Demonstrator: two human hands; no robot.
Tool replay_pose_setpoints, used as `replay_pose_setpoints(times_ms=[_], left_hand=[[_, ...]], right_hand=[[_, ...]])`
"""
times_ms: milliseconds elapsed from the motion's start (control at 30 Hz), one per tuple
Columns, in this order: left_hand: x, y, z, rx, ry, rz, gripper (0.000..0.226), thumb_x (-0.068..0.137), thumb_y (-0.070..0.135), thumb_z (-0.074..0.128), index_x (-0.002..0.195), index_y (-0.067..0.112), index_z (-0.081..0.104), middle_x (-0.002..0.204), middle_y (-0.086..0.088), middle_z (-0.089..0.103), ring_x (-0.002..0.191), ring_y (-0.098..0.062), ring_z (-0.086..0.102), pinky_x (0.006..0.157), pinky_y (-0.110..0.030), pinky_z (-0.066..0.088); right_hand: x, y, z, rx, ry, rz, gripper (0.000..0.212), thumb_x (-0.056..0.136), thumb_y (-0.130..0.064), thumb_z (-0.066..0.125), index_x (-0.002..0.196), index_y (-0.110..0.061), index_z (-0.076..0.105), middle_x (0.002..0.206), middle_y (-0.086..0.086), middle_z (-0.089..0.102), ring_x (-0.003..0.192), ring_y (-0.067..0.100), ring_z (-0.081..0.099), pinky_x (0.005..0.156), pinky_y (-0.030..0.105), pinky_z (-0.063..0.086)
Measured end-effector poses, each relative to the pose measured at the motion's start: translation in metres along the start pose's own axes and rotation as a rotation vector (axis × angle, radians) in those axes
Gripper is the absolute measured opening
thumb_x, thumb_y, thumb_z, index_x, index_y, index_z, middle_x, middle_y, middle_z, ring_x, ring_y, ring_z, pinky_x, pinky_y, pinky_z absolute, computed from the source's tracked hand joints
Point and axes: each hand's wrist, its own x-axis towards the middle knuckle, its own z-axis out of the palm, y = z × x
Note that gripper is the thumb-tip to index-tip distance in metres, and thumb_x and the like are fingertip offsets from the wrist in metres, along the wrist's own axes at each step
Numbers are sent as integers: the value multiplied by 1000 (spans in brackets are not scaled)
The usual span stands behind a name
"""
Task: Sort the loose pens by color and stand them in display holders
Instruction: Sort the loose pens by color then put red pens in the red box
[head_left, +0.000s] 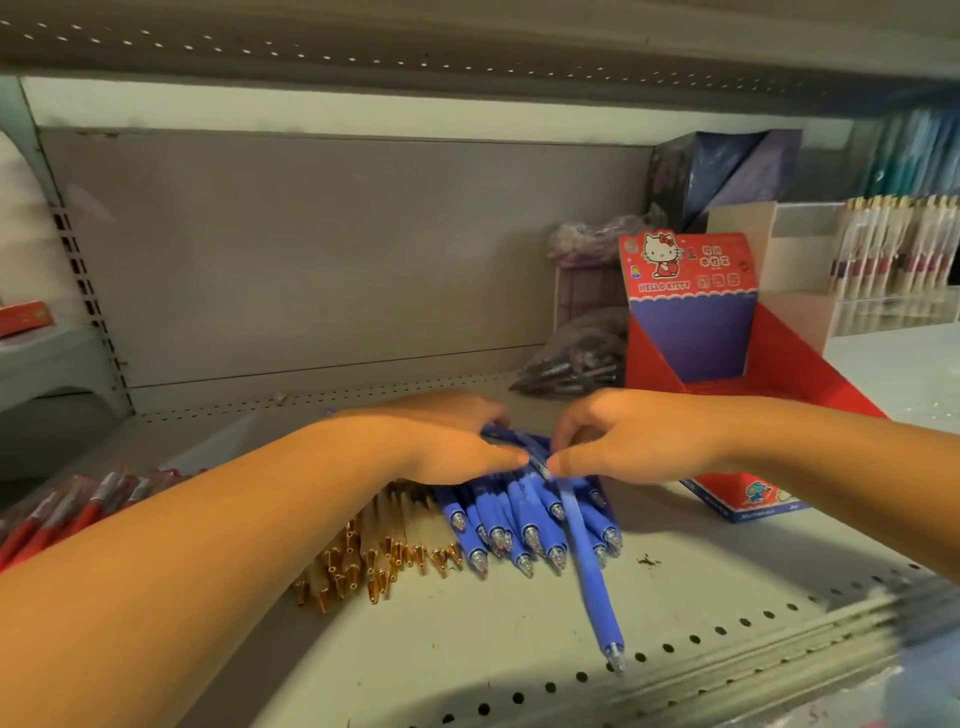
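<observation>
You worked over the blue pens (519, 514) on the perforated metal shelf (467, 649).
The red Hello Kitty display box (691, 322) stood open at the right rear of that shelf, nothing visible inside it. Nearer you, the blue pens lay heaped with tips toward you, touching a heap of beige gold-tipped pens (374, 551); red pens (67, 509) lay well apart at the left. Your left hand (441, 441) covered the blue heap's far ends, fingers curled over them. Your right hand (634, 436) pinched the top of a single blue pen (587, 561) between thumb and forefinger, its tip pointing toward the shelf's front edge.
</observation>
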Motion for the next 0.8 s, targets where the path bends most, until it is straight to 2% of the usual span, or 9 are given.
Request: replay_pose_setpoints(times_ms=[67,167,233,300,400,533,667,733,800], left_hand=[[13,5,2,-23,-12,-6,55,95,60,45,137,25,48,137,-1,54,116,-19,53,96,-34,43],[27,10,3,-30,-15,-13,57,96,61,43,143,28,44,145,0,48,123,-19,48,93,-30,38],[33,13,5,-21,-19,14,53,95,61,43,141,34,47,145,1,50,123,-20,49,100,-34,40],[36,15,7,-17,-20,40,48,95,60,45,136,37,53,141,4,53,122,-20,51,104,-37,41],[38,19,12,-50,-70,64,40,97,56,46,128,36,61,133,9,60,116,-15,54,104,-39,42],[37,20,15,-113,-80,57,35,100,49,46,127,32,61,130,9,60,115,-15,54,104,-37,41],[38,19,16,-177,-67,18,24,101,47,44,112,32,60,114,6,61,104,-16,55,87,-31,44],[39,18,18,-215,-38,-16,25,101,49,40,107,32,57,102,9,58,93,-12,52,72,-25,39],[40,17,19,-230,12,-45,25,101,48,39,101,32,57,89,11,55,80,-8,49,64,-25,34]], right_hand=[[-17,4,3,63,-17,-46,44,79,-61,68,111,-31,61,100,-12,66,90,6,63,86,31,53],[-39,7,10,62,42,-156,56,63,-76,69,102,-41,50,83,-15,58,68,1,52,63,19,46],[-47,6,15,120,15,-230,47,70,-69,72,99,-38,51,65,-11,53,55,3,44,52,18,38],[-48,3,20,156,-13,-259,33,77,-55,74,95,-33,58,57,-11,50,50,3,42,49,18,34],[-45,0,24,120,33,-236,23,80,-44,77,92,-28,65,55,-12,52,49,3,45,49,16,34],[-50,-8,30,-51,87,-211,27,76,-52,75,91,-32,65,62,-13,59,56,0,53,49,15,37],[-50,-14,36,-117,138,-198,16,75,-39,70,82,-29,60,60,-19,57,59,-5,52,47,16,35],[-47,-13,32,-11,113,-166,13,74,-31,69,81,-28,59,60,-21,59,52,-1,52,47,18,38],[-43,-9,23,216,121,-140,6,76,-21,66,80,-23,61,57,-6,63,45,7,51,46,26,43]])
